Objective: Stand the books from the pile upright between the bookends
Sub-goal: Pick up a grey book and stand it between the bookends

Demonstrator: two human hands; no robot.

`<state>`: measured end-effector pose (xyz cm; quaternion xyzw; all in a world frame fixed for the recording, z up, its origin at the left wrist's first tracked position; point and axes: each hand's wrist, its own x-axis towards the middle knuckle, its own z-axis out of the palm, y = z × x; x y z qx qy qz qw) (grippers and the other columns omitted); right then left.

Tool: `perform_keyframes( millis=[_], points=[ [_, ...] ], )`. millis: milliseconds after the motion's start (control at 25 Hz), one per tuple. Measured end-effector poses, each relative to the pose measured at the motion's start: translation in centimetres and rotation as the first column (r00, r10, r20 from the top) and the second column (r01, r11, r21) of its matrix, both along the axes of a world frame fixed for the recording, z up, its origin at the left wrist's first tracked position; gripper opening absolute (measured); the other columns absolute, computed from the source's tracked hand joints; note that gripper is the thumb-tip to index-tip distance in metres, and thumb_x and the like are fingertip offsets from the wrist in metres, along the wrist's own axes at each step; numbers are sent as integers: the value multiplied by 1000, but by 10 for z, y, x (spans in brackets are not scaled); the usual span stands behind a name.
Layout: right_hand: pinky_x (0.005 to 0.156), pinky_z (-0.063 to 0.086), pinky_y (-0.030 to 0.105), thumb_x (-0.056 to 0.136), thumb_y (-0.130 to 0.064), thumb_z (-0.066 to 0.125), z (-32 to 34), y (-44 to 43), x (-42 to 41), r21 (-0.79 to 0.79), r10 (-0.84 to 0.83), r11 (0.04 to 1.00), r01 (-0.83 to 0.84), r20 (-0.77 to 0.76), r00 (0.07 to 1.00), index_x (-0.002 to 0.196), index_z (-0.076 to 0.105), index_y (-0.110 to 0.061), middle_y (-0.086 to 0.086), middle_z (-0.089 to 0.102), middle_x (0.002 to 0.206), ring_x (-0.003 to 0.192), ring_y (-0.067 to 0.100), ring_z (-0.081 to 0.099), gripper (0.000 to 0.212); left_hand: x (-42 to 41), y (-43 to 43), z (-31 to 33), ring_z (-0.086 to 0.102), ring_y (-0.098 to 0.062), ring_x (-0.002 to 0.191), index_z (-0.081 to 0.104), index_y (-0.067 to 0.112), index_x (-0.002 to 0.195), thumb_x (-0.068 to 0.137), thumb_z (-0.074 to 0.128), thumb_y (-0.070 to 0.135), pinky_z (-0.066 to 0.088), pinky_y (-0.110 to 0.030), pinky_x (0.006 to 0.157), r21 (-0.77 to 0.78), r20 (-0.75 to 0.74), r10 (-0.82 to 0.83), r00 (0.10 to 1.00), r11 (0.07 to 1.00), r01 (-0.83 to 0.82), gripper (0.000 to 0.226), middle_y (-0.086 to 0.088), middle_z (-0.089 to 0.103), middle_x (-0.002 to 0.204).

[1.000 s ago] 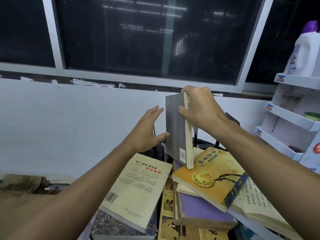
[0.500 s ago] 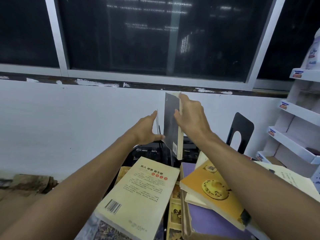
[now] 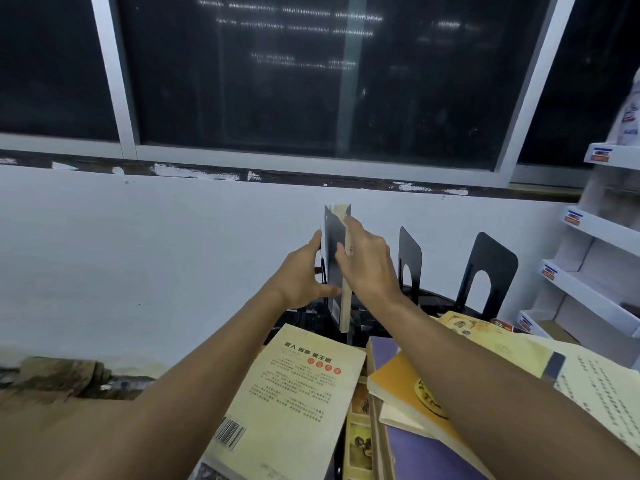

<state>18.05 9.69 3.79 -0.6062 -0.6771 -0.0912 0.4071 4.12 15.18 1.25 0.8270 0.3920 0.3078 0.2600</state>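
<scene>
Down and away it goes: the grey-covered paperback book [image 3: 334,258] now sits lower and closer to the white painted wall [image 3: 138,254] than a moment ago, and the right hand [image 3: 367,261] has slid from its top corner to about mid-height. That hand pinches it, thumb on the matte grey cover and fingers curled round the pale page edge. On the other side the left hand [image 3: 301,271] lies nearly flat against it, fingers straight and pointing up, thumb spread toward the lower cover, gripping nothing. So the book stands upright between the two hands, page block facing the camera, a small white barcode label low on the cover. Its bottom corner hangs right at the dark glossy counter [image 3: 377,317]; whether it touches, I cannot tell. A thin dark edge shows just beside the left fingertips, too slim to identify.

Off to the right, apart from the book, stand two black sheet-metal bookends with rounded tops and arched cut-outs, the nearer bookend [image 3: 410,258] close to the right wrist, the farther bookend [image 3: 491,268] beyond it.

Nearer the camera lies the pile: a cream paperback with red seals and a barcode [image 3: 294,393] face down and tilted, an orange-yellow softcover with a round emblem [image 3: 405,386] resting on a purple-covered book [image 3: 426,452], and an open book of pale printed pages [image 3: 602,386] at the right. A white tiered display shelf [image 3: 588,292] rises at the far right, and a dark window with a grey metal frame [image 3: 311,81] fills the top.
</scene>
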Motion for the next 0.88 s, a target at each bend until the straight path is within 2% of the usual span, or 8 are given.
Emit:
perform_keyframes(
  millis=[40, 120, 200, 320, 440, 640, 800, 880],
  points=[
    [63, 52, 34, 99, -9, 57, -1, 2, -1, -1, 15, 1000, -15, -17, 1000, 140, 48, -12, 0, 55, 76, 69, 22, 57, 42, 0, -1, -1, 60, -20, 122, 21, 22, 158, 77, 88, 17, 50, -5, 77, 12, 21, -6, 1000, 1000, 6, 105, 2, 51, 147],
    [64, 53, 34, 99, -10, 58, -3, 4, -3, -12, 34, 999, -34, -40, 999, 140, 49, -13, -4, 51, 72, 67, 20, 57, 43, 0, 0, -3, 60, -14, 115, 24, 24, 156, 76, 88, 16, 48, -2, 72, 13, 60, -18, 998, 1000, 17, 103, 2, 54, 142],
    [64, 53, 34, 99, -11, 58, -7, 4, -2, -34, 56, 998, -58, -60, 997, 142, 49, -14, -3, 52, 72, 65, 18, 55, 44, 1, 1, -6, 59, -12, 113, 27, 24, 155, 76, 89, 17, 47, -1, 77, 12, 80, -30, 996, 999, 29, 101, 3, 55, 143],
    [66, 55, 37, 100, -14, 58, -10, 2, 3, -53, 124, 990, -129, -84, 989, 138, 51, -12, -4, 55, 72, 60, 11, 52, 39, 3, 0, -7, 60, -15, 122, 23, 25, 158, 76, 89, 22, 49, -11, 91, 16, 85, -44, 995, 999, 42, 106, 3, 53, 146],
    [80, 57, 37, 102, -19, 56, -9, 1, 7, -62, 176, 981, -183, -113, 978, 140, 54, -14, 6, 68, 100, 81, 17, 63, 38, 4, -4, -6, 59, -18, 125, 21, 27, 158, 76, 88, 21, 47, -15, 93, 24, 104, -37, 994, 999, 34, 107, 3, 52, 148],
    [99, 52, 32, 102, -28, 58, -2, 4, 23, -234, 256, 932, -277, -118, 960, 151, 44, -29, 2, 66, 130, 104, 16, 67, 51, 3, -5, -9, 57, -20, 128, 17, 27, 160, 77, 88, 16, 43, 5, 74, 12, 112, -14, 994, 1000, 13, 110, 1, 48, 152],
    [96, 58, 40, 97, -20, 64, 3, 3, 39, -411, 352, 816, -406, -202, 914, 149, 31, -55, 0, 48, 151, 115, 15, 66, 71, 6, -4, -9, 57, -13, 123, 13, 28, 161, 78, 86, 13, 44, 4, 71, 2, 100, -15, 995, 1000, 15, 112, 1, 50, 150],
    [91, 60, 41, 97, -14, 65, 3, 2, 41, -428, 365, 797, -426, -221, 904, 148, 29, -58, 3, 43, 154, 112, 16, 68, 76, 7, -4, -9, 55, -6, 117, 14, 29, 161, 80, 85, 11, 42, 5, 72, 5, 99, -16, 995, 1000, 16, 110, 6, 53, 147]
  ],
)
